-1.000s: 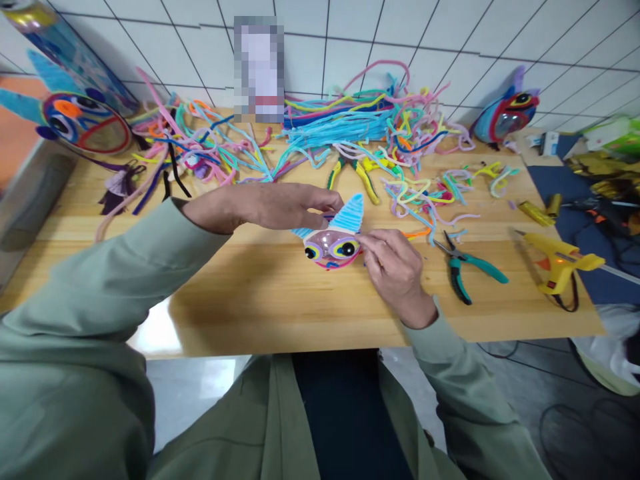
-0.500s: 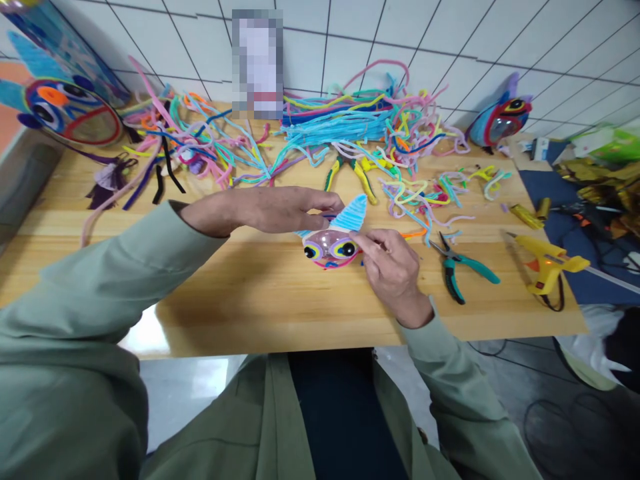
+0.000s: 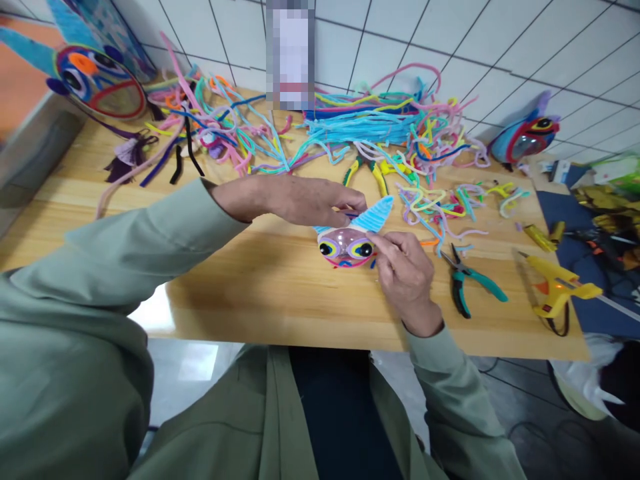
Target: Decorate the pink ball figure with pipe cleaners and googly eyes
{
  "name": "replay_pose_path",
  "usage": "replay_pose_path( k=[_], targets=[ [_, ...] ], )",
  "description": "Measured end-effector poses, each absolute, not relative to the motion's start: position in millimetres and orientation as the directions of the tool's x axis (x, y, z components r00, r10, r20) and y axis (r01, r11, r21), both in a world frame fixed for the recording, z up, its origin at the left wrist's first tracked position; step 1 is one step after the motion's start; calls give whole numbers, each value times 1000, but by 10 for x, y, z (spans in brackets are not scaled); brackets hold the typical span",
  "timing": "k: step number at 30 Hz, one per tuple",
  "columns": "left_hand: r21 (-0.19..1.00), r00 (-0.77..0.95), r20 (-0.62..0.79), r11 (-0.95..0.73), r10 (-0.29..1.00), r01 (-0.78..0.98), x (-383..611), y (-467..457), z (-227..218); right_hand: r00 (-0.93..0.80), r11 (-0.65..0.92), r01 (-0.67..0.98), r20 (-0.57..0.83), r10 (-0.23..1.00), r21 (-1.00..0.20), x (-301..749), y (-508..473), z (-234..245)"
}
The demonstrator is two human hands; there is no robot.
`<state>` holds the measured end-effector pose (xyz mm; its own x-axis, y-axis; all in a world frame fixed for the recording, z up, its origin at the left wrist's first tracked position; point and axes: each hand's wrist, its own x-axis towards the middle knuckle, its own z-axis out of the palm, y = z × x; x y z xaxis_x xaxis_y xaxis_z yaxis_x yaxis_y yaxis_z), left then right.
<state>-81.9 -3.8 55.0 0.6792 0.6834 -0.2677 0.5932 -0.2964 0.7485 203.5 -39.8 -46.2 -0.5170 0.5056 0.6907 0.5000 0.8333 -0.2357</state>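
Observation:
A small pink craft figure (image 3: 346, 245) with big round eyes and light blue pipe-cleaner ears rests on the wooden table (image 3: 260, 293). My left hand (image 3: 305, 200) reaches over from the left, its fingers pinched together on the figure's top just behind the blue ear (image 3: 374, 217). My right hand (image 3: 407, 277) comes from below right, its thumb and forefinger pinched against the figure's right side under that ear. Both arms wear pale green sleeves.
A tangle of coloured pipe cleaners (image 3: 350, 127) covers the back of the table. Yellow-handled pliers (image 3: 370, 175) lie behind the figure, teal pliers (image 3: 467, 283) and a yellow glue gun (image 3: 560, 290) to its right. Finished figures stand at back left (image 3: 95, 80) and back right (image 3: 525, 137).
The view has shifted, moving everything slightly right in the picture. My hands keep the same pinch on the figure, the right one having crept a little closer to its side.

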Motion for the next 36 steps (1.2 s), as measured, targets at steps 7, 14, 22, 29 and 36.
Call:
replay_pose_path(
  k=[7,14,22,29,36],
  targets=[
    [754,672,-236,-304,702,582,-826,-40,514,-531,836,513,692,489,-198,2018,-408,-432],
    [768,667,-247,-278,703,577,-827,-43,497,-527,836,505,690,496,-214,2000,-426,-419],
    [762,674,-241,-294,699,577,-838,-49,492,-533,847,485,695,482,-216,1983,-422,-398],
    [678,695,-209,-410,688,610,-833,-43,480,-521,838,501,698,492,-217,1968,-426,-410],
    [720,681,-165,-384,713,577,-780,-7,476,-507,829,487,684,524,-275,1943,-433,-421]
  ],
)
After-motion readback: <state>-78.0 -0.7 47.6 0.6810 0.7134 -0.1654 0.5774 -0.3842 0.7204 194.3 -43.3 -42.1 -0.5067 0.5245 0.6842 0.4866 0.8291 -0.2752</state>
